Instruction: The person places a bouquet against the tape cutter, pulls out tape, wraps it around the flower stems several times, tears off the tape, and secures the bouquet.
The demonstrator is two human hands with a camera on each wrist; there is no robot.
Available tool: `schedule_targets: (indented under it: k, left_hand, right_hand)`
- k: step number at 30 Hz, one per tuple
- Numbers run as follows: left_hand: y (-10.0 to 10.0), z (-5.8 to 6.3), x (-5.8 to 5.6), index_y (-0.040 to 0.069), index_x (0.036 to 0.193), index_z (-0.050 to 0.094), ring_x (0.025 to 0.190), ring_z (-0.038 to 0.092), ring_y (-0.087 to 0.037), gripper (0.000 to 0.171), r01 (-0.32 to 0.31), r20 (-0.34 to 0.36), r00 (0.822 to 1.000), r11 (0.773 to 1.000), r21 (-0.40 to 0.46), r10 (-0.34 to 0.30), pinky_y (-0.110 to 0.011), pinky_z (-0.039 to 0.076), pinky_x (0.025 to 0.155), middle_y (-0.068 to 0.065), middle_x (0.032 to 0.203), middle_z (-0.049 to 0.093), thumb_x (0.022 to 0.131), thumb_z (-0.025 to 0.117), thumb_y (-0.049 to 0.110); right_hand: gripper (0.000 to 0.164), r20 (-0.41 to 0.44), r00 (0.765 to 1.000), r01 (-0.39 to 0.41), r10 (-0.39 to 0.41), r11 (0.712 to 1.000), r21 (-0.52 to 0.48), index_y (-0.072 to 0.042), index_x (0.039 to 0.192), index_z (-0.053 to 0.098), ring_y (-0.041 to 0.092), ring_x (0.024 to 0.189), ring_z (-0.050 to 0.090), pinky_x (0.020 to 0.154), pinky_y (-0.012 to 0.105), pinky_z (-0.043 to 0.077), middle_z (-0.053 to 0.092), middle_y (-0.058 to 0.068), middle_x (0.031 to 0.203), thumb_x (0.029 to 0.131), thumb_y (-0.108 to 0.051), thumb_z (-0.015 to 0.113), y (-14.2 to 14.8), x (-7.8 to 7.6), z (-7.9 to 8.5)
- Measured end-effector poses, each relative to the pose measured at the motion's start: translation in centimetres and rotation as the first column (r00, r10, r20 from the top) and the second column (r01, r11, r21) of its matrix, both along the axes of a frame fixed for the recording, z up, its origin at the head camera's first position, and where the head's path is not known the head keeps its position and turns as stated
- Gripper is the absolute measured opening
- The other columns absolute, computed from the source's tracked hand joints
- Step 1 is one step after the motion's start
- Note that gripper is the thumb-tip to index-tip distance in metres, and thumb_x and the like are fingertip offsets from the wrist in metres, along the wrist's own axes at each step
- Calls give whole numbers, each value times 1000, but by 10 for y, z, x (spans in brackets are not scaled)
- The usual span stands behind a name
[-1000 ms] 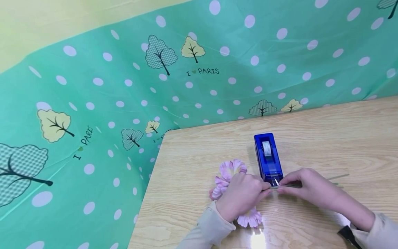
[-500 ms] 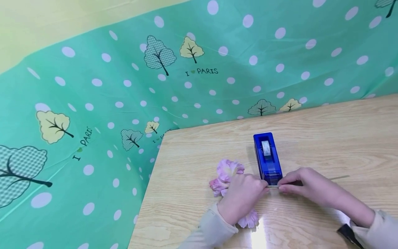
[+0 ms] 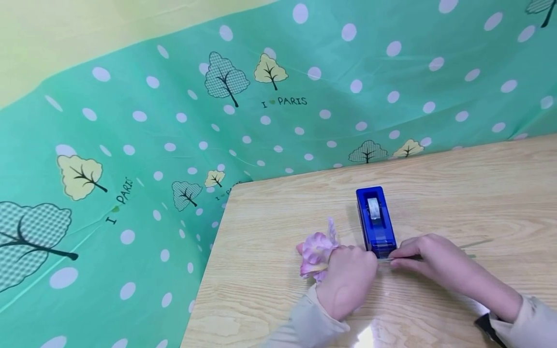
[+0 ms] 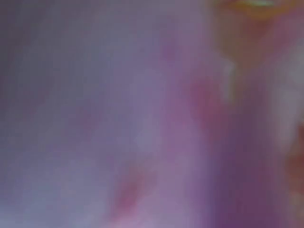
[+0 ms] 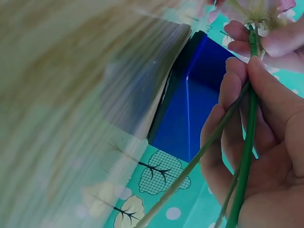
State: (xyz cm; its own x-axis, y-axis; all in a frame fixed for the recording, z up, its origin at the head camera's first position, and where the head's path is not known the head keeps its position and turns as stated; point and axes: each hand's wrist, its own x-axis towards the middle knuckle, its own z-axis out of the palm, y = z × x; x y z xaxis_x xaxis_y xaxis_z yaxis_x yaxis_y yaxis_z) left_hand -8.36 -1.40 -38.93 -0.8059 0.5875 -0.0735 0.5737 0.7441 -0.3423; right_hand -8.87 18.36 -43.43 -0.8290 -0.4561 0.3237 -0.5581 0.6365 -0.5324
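R hand (image 3: 437, 263) grip pinches stems (image 5: 246, 154) lying approx. left-right at near end of tape disp. (image 3: 379, 234), blooms (image 3: 316, 253) at left end, w/ L hand (image 3: 348, 282) closer to those, pinching stems too.

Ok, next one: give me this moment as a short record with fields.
left grip: pinches stems just below the flowers
right grip: pinches the stems farther along
flowers: pink-purple, beside the left grip
tape dispenser: blue, on the wood-grain table, just beyond the stems
backdrop: green, dotted, tree prints
left wrist view: too blurred to read
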Motion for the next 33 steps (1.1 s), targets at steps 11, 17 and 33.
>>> schedule_targets:
  k: [11, 17, 33]
  left_hand:
    - [-10, 7, -20, 31, 97, 76, 69, 63, -2, 9, -32, 268, 963, 986, 164, -13, -19, 52, 61, 14, 86, 72, 93, 69, 33]
    - [-17, 7, -29, 30, 98, 79, 74, 66, 4, 15, 17, 272, 955, 941, 339, -115, -9, 48, 66, 17, 91, 75, 90, 70, 39]
    - [-20, -3, -23, 35, 96, 79, 61, 59, 3, 14, 108, 34, 992, 947, 303, -124, -15, 44, 49, 18, 81, 73, 90, 71, 43]
  right_hand:
    - [19, -185, 983, -6, 8, 1000, 10, -26, 89, 79, -9, 72, 58, 59, 21, 53, 66, -24, 80, 75, -14, 84, -2, 1, -1]
    - [19, -149, 989, -5, 3, 1000, -10, -25, 90, 79, -8, 74, 57, 62, 21, 54, 66, -23, 81, 76, -12, 83, -1, 3, 0]
    - [8, 40, 999, 24, -24, 1000, 14, -26, 94, 77, -8, 78, 56, 66, 22, 54, 61, -25, 85, 92, -23, 71, 0, 3, 3]
